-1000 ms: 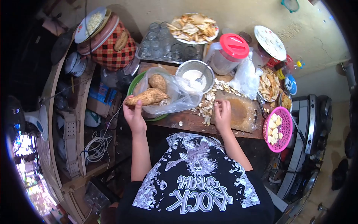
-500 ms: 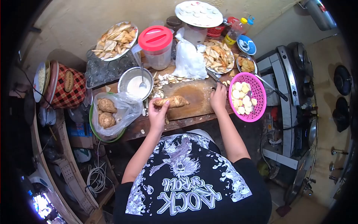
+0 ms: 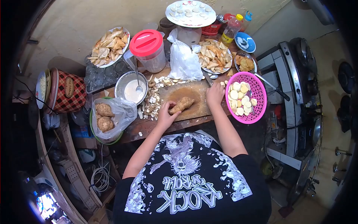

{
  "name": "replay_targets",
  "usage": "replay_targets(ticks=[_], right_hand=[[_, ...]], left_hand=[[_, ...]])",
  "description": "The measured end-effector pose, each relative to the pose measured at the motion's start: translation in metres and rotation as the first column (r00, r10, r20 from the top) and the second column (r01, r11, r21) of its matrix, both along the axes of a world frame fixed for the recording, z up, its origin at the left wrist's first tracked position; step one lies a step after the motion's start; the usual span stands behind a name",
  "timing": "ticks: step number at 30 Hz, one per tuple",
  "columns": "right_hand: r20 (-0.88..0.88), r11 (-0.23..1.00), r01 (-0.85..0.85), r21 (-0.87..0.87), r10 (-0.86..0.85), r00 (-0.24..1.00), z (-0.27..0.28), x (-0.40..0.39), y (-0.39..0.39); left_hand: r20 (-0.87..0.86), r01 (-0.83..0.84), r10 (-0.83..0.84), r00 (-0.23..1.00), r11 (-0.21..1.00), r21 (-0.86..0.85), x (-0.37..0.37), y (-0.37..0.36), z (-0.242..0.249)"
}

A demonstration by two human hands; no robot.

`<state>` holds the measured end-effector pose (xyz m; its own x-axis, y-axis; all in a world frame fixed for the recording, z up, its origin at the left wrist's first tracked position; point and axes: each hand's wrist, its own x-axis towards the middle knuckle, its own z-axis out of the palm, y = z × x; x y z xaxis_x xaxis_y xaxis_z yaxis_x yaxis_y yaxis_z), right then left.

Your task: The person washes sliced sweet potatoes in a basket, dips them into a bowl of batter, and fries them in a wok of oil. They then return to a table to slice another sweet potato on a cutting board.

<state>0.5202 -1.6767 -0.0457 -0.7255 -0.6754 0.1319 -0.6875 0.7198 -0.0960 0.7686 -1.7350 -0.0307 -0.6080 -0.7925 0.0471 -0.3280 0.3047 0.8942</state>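
A brown knobbly root (image 3: 182, 105) lies over the worn wooden cutting board (image 3: 203, 108), and my left hand (image 3: 167, 115) is closed round its left end. My right hand (image 3: 215, 95) grips a knife (image 3: 207, 77) at the board's right edge, the blade pointing up and away from me. White and brown peelings (image 3: 152, 100) are heaped along the board's left and far sides. Right of my right hand is a pink basket (image 3: 262, 100) holding pale round slices (image 3: 240, 98).
At the left, a plastic bag (image 3: 126, 114) holds more roots in a green basin. Behind are a metal bowl (image 3: 120, 87) with a spoon, a red-lidded pitcher (image 3: 153, 59), a white bag (image 3: 183, 61) and plates of folded pastries. A stove (image 3: 294, 74) stands right.
My left hand has moved right and brought the root further over the board, now more tilted. My right hand has shifted slightly left, now closed on the knife. The whole view has shifted a little.
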Motion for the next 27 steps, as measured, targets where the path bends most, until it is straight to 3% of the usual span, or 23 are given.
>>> replay_targets(ticks=[1, 4, 7, 10, 15, 18, 27], right_hand=[[0.017, 0.999, -0.019, -0.039, 0.019, 1.000, 0.000, 0.007, 0.006], [0.309, 0.989, 0.034, -0.141, 0.012, 0.951, 0.026, 0.036, 0.029], [0.514, 0.976, 0.045, -0.213, 0.073, 0.855, 0.034, 0.057, 0.062], [0.707, 0.987, 0.033, -0.155, 0.087, 0.702, 0.047, 0.069, 0.090], [0.762, 0.923, 0.159, -0.349, 0.181, 0.621, 0.052, 0.089, 0.112], [0.807, 0.962, 0.152, -0.228, 0.100, 0.583, 0.057, 0.088, 0.114], [0.788, 0.990, 0.093, -0.103, 0.024, 0.615, 0.071, 0.085, 0.111]], left_hand=[[0.123, 0.073, -0.065, 0.990, 0.996, -0.059, 0.002, -0.002, 0.005], [0.204, 0.171, -0.116, 0.972, 0.945, -0.278, -0.003, 0.000, 0.018], [0.228, 0.234, -0.160, 0.960, 0.909, -0.345, -0.014, 0.003, 0.029], [0.262, 0.309, -0.231, 0.937, 0.897, -0.316, -0.024, 0.002, 0.024], [0.234, 0.272, -0.203, 0.951, 0.909, -0.316, -0.034, 0.001, 0.022], [0.239, 0.279, -0.205, 0.949, 0.900, -0.335, -0.039, 0.002, 0.021], [0.259, 0.291, -0.204, 0.944, 0.885, -0.363, -0.041, 0.003, 0.019]])
